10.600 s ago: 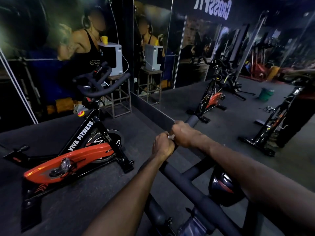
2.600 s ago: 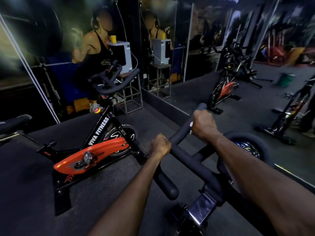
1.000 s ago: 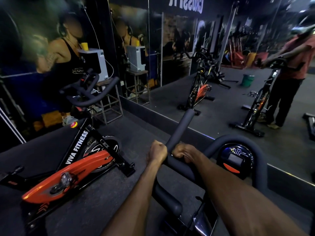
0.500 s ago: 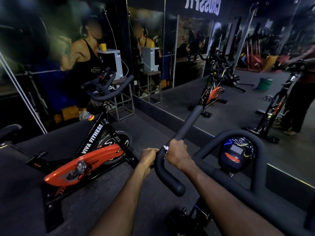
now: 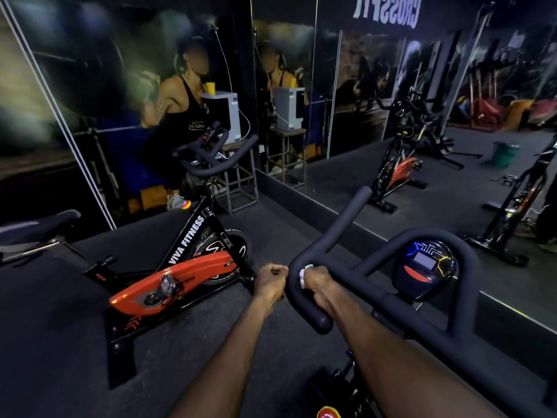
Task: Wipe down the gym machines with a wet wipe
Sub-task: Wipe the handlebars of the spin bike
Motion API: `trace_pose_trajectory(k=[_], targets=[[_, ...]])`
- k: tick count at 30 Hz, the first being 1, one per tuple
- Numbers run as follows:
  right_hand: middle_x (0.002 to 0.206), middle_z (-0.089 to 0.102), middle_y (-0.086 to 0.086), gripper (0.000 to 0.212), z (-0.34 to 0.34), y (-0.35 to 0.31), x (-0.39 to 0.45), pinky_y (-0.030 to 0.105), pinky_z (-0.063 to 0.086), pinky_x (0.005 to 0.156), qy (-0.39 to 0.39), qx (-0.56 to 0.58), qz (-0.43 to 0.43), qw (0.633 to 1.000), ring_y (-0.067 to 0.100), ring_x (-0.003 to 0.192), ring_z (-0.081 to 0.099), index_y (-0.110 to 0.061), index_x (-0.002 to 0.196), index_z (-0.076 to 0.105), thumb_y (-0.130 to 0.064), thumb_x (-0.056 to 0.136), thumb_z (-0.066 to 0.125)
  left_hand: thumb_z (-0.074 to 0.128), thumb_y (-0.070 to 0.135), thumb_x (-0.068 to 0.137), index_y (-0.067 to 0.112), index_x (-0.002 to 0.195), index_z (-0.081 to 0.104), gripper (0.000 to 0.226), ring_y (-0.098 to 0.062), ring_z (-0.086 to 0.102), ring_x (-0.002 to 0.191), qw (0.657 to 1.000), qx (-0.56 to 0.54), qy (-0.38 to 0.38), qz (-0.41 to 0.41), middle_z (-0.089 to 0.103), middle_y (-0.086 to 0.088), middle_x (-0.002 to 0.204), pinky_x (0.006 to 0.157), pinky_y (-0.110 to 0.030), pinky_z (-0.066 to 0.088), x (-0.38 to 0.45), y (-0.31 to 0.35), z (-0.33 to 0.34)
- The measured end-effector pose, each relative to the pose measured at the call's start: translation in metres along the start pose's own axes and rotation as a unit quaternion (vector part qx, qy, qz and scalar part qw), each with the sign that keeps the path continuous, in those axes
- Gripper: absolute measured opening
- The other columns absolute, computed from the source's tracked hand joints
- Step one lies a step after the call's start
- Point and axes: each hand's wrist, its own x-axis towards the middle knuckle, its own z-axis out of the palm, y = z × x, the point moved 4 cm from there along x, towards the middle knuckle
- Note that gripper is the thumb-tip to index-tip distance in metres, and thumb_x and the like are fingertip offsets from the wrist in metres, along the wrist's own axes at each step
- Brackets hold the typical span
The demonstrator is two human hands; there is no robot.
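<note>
The black padded handlebar (image 5: 346,218) of the spin bike in front of me curves from an upright horn down to a rounded end. My right hand (image 5: 318,286) grips the bend of this bar with a white wet wipe (image 5: 304,274) pressed under its fingers. My left hand (image 5: 269,282) is curled into a fist just left of the bend, and I see nothing in it. The bike's round console (image 5: 425,267) sits inside the loop of the bar to the right.
A black and orange spin bike (image 5: 180,279) stands on the dark floor to the left. A mirror wall (image 5: 391,116) with a low ledge runs ahead and right, reflecting more bikes. A metal stool (image 5: 238,182) carrying a grey box stands in the corner.
My right hand has slid with the wipe along the bar onto its left bend. My left hand has come off the bar and now sits beside it.
</note>
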Motion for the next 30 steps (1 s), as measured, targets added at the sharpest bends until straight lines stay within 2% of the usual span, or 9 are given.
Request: trace_pose_trajectory(k=[3,5,6,10,15,18,22,25,30], targets=[[0.114,0.062,0.031,0.032,-0.016,0.001,0.011,0.022,0.049,0.053,0.133,0.114,-0.033,0.984,0.017,0.062,0.060,0.014,0.124,0.055,0.010,0.093,0.059,0.063,0.030,0.093,0.017,0.082,0.065,0.016,-0.019,0.050,0.048,1.000,0.006,0.018,0.004,0.062,-0.007,0.065,0.042,-0.021,0.037,-0.001,-0.001,0.000],[0.134,0.054,0.030,0.036,-0.029,0.042,0.033,0.021,0.050,0.059,0.439,0.069,-0.026,0.896,0.008,0.066,0.056,0.010,0.135,0.050,-0.005,0.103,0.044,0.062,0.035,0.094,0.018,0.079,0.061,0.023,-0.019,0.050,0.047,1.000,0.005,0.025,0.002,0.060,-0.005,0.062,0.042,-0.021,0.036,-0.002,-0.003,0.000],[0.134,0.056,0.027,0.036,-0.019,0.063,0.032,0.026,0.051,0.070,0.503,0.087,0.008,0.860,0.012,0.076,0.060,0.007,0.133,0.053,-0.013,0.105,0.042,0.061,0.036,0.095,0.018,0.077,0.060,0.025,-0.019,0.049,0.046,1.000,0.005,0.027,0.001,0.059,-0.005,0.061,0.042,-0.021,0.036,-0.003,-0.004,0.001],[0.089,0.065,0.005,0.023,-0.006,0.061,0.027,0.028,0.045,0.066,0.503,0.110,0.033,0.857,0.018,0.080,0.061,-0.003,0.105,0.064,-0.021,0.102,0.050,0.060,0.037,0.095,0.019,0.077,0.058,0.026,-0.021,0.052,0.051,0.999,-0.005,0.032,-0.002,0.059,-0.007,0.063,0.049,-0.027,0.042,-0.008,-0.002,0.002],[0.084,0.068,0.004,0.020,0.003,0.068,0.026,0.033,0.051,0.074,0.476,0.089,0.044,0.874,0.018,0.078,0.062,-0.005,0.093,0.069,-0.021,0.097,0.058,0.061,0.037,0.093,0.018,0.075,0.061,0.026,-0.024,0.061,0.063,0.998,0.006,0.059,-0.002,0.066,-0.009,0.070,0.065,-0.043,0.057,-0.020,-0.005,-0.002],[0.060,0.068,-0.004,0.021,0.020,0.077,0.016,0.019,0.052,0.046,0.412,0.206,0.018,0.887,0.007,0.051,0.065,-0.009,0.086,0.062,-0.009,0.101,0.048,0.060,0.031,0.096,0.017,0.071,0.059,0.028,-0.023,0.060,0.066,0.997,0.026,0.077,0.009,0.065,-0.009,0.072,0.068,-0.040,0.055,-0.034,-0.004,-0.004],[0.070,0.059,0.009,0.027,0.033,0.087,0.006,0.015,0.032,0.038,0.403,0.241,0.035,0.882,0.010,0.041,0.052,-0.006,0.087,0.058,-0.003,0.103,0.037,0.059,0.021,0.097,0.018,0.072,0.056,0.025,-0.019,0.055,0.063,0.994,0.064,0.085,0.012,0.060,-0.006,0.072,0.060,-0.020,0.049,-0.057,0.003,-0.007],[0.072,0.052,0.007,0.013,0.039,0.077,-0.009,0.027,0.047,0.046,0.439,0.108,0.062,0.890,0.012,0.047,0.052,-0.007,0.091,0.055,-0.002,0.099,0.046,0.057,0.016,0.097,0.016,0.077,0.058,0.019,-0.007,0.049,0.044,0.993,0.081,0.082,0.017,0.056,-0.002,0.065,0.036,-0.012,0.033,-0.080,0.005,-0.009],[0.121,0.061,0.021,0.037,0.066,0.043,-0.038,0.036,0.050,0.086,0.589,-0.199,0.080,0.779,0.037,0.115,0.059,-0.001,0.126,0.058,-0.025,0.098,0.056,0.052,0.014,0.097,0.020,0.077,0.061,0.023,-0.012,0.056,0.048,0.997,0.064,0.052,0.007,0.060,-0.003,0.067,0.044,-0.017,0.035,-0.124,-0.010,-0.018]])
